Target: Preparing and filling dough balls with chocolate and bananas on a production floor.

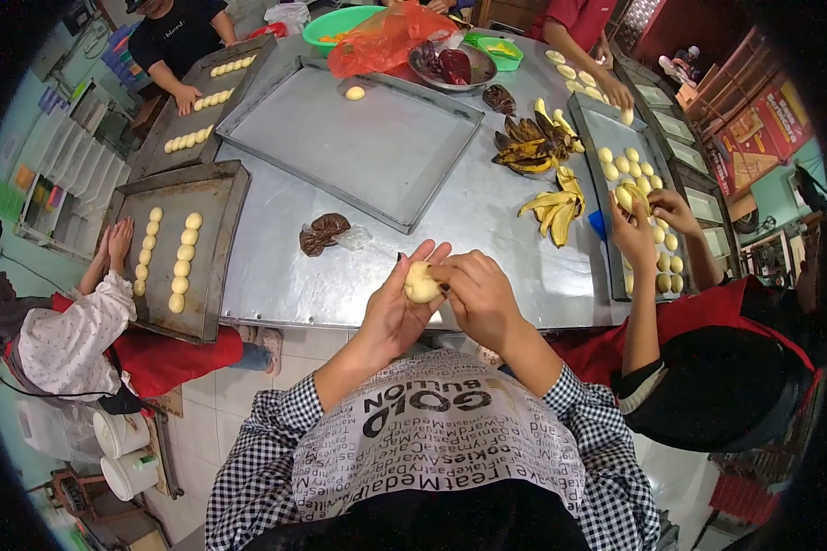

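A pale dough ball (pixel 421 283) sits pinched above the table's edge.

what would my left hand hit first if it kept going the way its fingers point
Probably the big empty baking tray: the left hand, cupping the dough ball, points up across bare steel table, though depth is unclear.

dough ball (pixel 420 283): only partly seen at frame centre, its underside covered by the left hand (pixel 397 308) and its right side by fingertips of the right hand (pixel 480 296)
filling inside it: cannot tell
small wrapped bundle (pixel 324 233): dark contents left of centre, too blurred to name
metal bowl (pixel 453 67): dark red contents at upper centre, half behind the orange plastic bag (pixel 383 39)
green basin (pixel 340 25): mostly hidden by that bag (cut by the top edge too)
people around the table: bodies cut off by the rim at upper left, top and right
tray (pixel 639 184) at right: near end hidden behind a neighbour's hands (pixel 648 216)
white buckets (pixel 129 450): lower left, contents not visible
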The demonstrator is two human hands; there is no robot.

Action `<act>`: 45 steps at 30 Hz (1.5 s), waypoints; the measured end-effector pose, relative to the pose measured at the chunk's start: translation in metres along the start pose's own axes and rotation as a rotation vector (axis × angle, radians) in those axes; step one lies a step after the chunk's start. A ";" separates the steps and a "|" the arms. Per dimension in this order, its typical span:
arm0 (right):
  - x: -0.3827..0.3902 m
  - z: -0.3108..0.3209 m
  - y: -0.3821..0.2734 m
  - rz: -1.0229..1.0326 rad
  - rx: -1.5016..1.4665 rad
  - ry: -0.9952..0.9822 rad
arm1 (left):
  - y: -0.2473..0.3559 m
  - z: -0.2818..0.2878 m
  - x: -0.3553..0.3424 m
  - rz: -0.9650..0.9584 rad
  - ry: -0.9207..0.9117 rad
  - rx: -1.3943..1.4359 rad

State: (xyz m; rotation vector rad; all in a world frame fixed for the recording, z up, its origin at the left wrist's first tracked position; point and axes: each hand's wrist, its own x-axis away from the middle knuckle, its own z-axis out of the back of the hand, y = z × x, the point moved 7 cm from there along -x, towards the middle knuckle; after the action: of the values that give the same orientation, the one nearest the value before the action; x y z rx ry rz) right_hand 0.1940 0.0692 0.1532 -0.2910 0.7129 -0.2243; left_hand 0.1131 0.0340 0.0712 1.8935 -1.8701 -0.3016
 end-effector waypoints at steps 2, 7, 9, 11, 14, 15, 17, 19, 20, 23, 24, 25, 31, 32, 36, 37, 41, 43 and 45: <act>0.003 0.003 0.001 -0.040 0.011 0.063 | 0.006 0.001 -0.001 -0.044 0.001 0.026; -0.004 -0.004 -0.009 0.003 0.033 -0.005 | 0.010 -0.001 0.005 -0.017 0.017 0.009; -0.002 -0.003 -0.004 -0.025 -0.008 0.067 | 0.012 0.003 0.006 -0.010 0.038 0.001; -0.004 0.000 -0.006 -0.033 0.042 0.085 | 0.016 0.009 0.004 -0.053 0.030 0.050; -0.012 -0.002 -0.018 -0.012 0.096 0.057 | 0.023 0.008 0.011 -0.048 0.012 0.024; -0.013 -0.006 -0.020 -0.003 0.080 0.031 | 0.026 0.009 0.012 -0.048 0.010 0.025; -0.015 -0.015 -0.019 0.007 0.064 0.005 | 0.030 0.008 0.013 -0.029 -0.009 0.076; -0.007 -0.021 0.012 -0.328 -0.262 0.137 | 0.033 0.004 0.015 -0.015 -0.043 0.036; -0.005 -0.030 0.014 -0.330 -0.260 0.137 | 0.033 0.002 0.016 -0.004 -0.075 -0.006; 0.004 -0.069 0.021 -0.468 -0.392 -0.037 | 0.026 0.025 0.012 0.040 -0.032 -0.050; 0.009 -0.074 0.020 -0.469 -0.394 -0.036 | 0.024 0.034 0.014 0.071 0.011 -0.073; 0.014 -0.082 0.019 -0.457 -0.342 -0.079 | 0.021 0.042 0.014 0.092 0.070 -0.043; 0.079 -0.149 0.045 -0.884 -1.315 0.163 | 0.005 0.136 0.007 -0.141 0.184 -0.224; 0.076 -0.149 0.051 -0.885 -1.317 0.153 | 0.012 0.157 0.006 -0.409 0.123 -0.500; 0.058 -0.093 0.097 -0.753 -0.340 0.150 | 0.037 0.102 0.020 -0.143 0.263 -0.312; 0.057 -0.092 0.106 -0.568 -0.118 0.074 | 0.039 0.099 0.021 -0.136 0.244 -0.319; 0.070 -0.094 0.111 -0.313 -0.020 0.045 | 0.041 0.102 0.033 -0.165 0.241 -0.297; 0.078 -0.088 0.133 -0.452 -0.113 0.138 | 0.041 0.111 0.040 -0.186 0.263 -0.282; 0.071 -0.088 0.143 -0.493 -0.102 0.234 | 0.037 0.115 0.041 -0.187 0.286 -0.268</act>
State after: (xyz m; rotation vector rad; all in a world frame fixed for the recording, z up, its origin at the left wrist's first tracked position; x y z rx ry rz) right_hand 0.2017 0.1656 -0.0016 -0.5431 0.8778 -0.7006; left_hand 0.0296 -0.0249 -0.0049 1.8197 -1.3973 -0.3058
